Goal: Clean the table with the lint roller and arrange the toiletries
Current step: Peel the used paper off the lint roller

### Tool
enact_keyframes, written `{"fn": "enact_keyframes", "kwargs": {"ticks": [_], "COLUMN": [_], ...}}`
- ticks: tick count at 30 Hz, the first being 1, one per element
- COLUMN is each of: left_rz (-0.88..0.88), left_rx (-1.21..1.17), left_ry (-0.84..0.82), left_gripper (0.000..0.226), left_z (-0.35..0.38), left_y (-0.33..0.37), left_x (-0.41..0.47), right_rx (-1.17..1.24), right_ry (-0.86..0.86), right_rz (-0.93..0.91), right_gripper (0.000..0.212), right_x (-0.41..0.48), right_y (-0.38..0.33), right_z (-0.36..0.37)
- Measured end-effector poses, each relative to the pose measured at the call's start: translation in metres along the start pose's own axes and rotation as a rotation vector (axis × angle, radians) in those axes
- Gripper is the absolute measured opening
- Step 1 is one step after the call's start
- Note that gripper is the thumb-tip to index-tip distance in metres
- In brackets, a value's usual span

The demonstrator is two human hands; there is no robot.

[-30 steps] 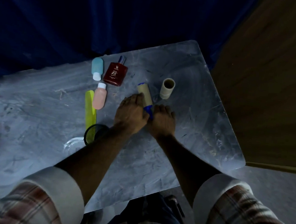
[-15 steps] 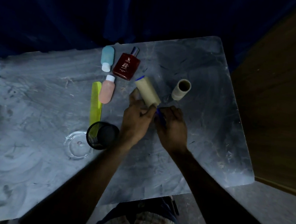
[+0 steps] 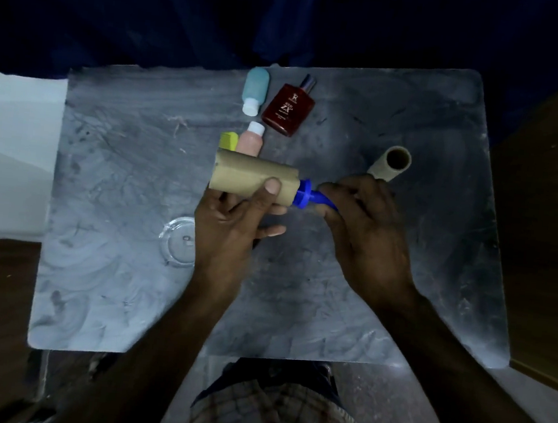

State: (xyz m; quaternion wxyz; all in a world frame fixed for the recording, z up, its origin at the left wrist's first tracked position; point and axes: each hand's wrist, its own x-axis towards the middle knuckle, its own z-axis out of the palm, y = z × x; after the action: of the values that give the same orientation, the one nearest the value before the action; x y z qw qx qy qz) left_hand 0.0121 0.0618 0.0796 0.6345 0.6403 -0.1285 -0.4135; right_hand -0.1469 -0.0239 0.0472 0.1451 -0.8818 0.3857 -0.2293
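Head view: lint roller held over counter, just nearer than pink bottle; long axis left-right; left hand grasps roll, right hand grasps blue handle at its right end.

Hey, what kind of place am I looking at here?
Probably a makeshift indoor work corner: a scuffed grey table before a dark blue curtain, with a dark red perfume bottle lying on it.
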Motion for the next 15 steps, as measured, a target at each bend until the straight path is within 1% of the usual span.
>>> {"fn": "enact_keyframes", "kwargs": {"ticks": [4,8,10,15], "left_rz": [-0.011,-0.002,0.036,0.115], "left_rx": [-0.113,-0.214,-0.215,-0.238], "left_ry": [0.085,0.151,0.175,0.270], "left_gripper": [0.043,0.022,0.020,0.017], "left_z": [-0.017,-0.043,-0.059,-0.109], "left_y": [0.007,0.013,0.015,0.010], "left_x": [-0.022,-0.040,-0.050,-0.083], "right_rx": [-0.038,-0.085,-0.103,-0.099], "right_ry": [0.014,0.059,0.041,-0.065], "right_rz": [-0.078,-0.207,-0.278,-0.450], "right_gripper": [0.028,0.024,0.023,0.023], "right_x": [0.007,0.017,0.021,0.020], "right_y": [-0.020,-0.040,-0.054,-0.107], "right_z": [-0.015,-0.032,-0.040,-0.044]}}
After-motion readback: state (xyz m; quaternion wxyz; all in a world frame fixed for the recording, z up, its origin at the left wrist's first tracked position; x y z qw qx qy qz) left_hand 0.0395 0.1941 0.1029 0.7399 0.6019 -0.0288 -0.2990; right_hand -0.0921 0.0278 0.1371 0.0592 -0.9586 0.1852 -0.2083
